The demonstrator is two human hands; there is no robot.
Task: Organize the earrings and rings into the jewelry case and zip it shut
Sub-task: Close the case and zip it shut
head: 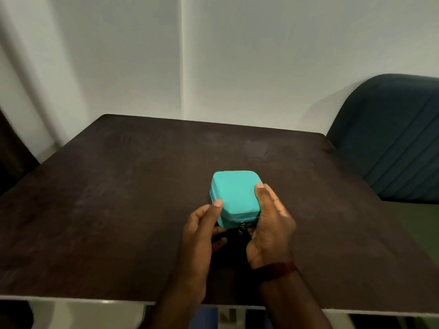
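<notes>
A small turquoise jewelry case [236,194] with rounded corners is held over the middle of the dark table [118,198], its lid closed. A dark zipper pull [241,228] hangs at the middle of its near side. My left hand [202,231] grips the case's left near corner, thumb on the lid edge. My right hand [270,222] clasps the right side, thumb resting on the lid. No earrings or rings are visible.
A dark blue padded chair [394,138] stands at the table's right far corner. A white wall [237,55] runs behind the table. A dark shape sits at the left edge. The table's near edge is light-coloured.
</notes>
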